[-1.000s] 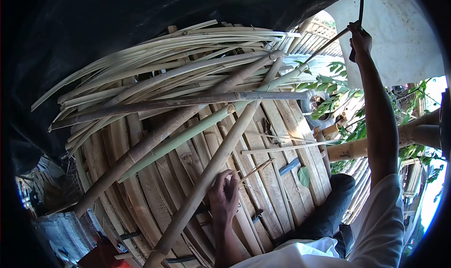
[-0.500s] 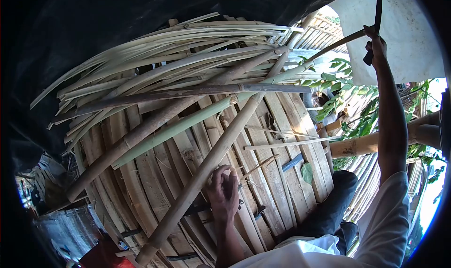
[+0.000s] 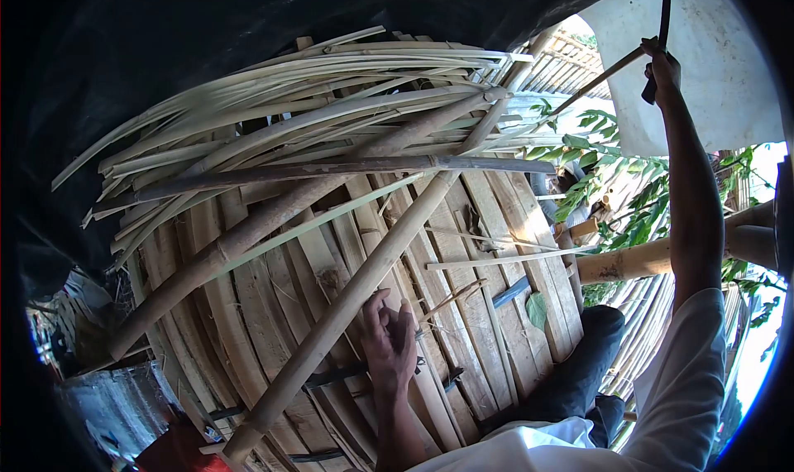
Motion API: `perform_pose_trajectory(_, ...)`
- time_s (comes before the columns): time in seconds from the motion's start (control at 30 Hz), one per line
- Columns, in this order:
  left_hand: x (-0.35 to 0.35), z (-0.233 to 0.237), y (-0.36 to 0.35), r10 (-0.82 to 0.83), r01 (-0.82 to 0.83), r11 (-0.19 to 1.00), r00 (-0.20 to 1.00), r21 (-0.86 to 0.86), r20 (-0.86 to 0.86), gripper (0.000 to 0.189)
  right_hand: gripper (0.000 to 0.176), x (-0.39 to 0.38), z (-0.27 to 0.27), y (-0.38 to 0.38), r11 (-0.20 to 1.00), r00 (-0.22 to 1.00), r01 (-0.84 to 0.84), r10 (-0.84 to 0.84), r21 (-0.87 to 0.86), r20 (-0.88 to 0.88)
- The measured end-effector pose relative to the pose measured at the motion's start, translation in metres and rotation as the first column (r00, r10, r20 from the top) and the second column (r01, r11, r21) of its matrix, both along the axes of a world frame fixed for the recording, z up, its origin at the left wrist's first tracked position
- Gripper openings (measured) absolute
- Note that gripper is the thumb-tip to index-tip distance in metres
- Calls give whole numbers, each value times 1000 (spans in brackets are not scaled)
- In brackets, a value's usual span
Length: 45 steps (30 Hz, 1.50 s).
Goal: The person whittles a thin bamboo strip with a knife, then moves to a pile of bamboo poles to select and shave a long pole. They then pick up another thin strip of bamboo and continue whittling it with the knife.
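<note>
My right hand [image 3: 664, 73] is raised at the upper right, closed round the handle of a machete [image 3: 667, 13] whose dark blade points up. The same hand also grips the end of a long split bamboo strip [image 3: 306, 225], which slants down to the left and passes beneath a dark bamboo pole [image 3: 347, 166]. The strip's green edge shows narrow. My left hand [image 3: 390, 344] hangs over the slatted bamboo platform [image 3: 504, 340], fingers loosely bent and apart with nothing in them. Its fingertips are right beside a thick tan bamboo pole [image 3: 347, 306].
Many thin split bamboo strips [image 3: 248, 100] lie piled across the far side. A brown pole [image 3: 240, 244] crosses the slats. Leafy branches [image 3: 628, 174] and a thick bamboo post [image 3: 628, 263] are at right. A metal container [image 3: 124, 402] stands lower left, and black sheeting [image 3: 207, 17] hangs above.
The held bamboo strip has turned, so its broad green face now shows as a thin edge. My right hand has shifted slightly; my left hand's fingers have spread a little.
</note>
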<state>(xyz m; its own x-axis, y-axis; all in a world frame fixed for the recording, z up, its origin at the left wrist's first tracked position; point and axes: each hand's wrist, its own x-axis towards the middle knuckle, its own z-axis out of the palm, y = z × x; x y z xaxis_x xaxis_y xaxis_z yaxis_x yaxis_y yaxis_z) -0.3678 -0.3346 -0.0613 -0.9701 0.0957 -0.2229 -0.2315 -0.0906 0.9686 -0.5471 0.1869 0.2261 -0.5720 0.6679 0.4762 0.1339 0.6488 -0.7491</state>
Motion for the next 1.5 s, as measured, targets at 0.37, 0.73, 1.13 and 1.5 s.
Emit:
perform_pose_trajectory(0.37, -2, 12, -4, -65, 66, 998, 992, -6, 108, 30, 33, 15, 74, 22, 992, 968, 20, 11, 123, -250)
perform_pose_trajectory(0.73, 0, 6, -5, -46, 47, 999, 999, -23, 29, 26, 25, 113, 98, -4, 973, 934, -231, 216, -18, -285)
perform_pose_trajectory(1.13, 1, 9, -5, -36, 38, 999, 997, -28, 70, 26, 27, 96, 72, -24, 969, 965, -233, 242, 85, -107)
perform_pose_trajectory(1.5, -1, 4, -6, -70, 72, 996, 997, -53, 40, 26, 40, 42, -105, -133, 915, 958, -105, -13, 390, 288)
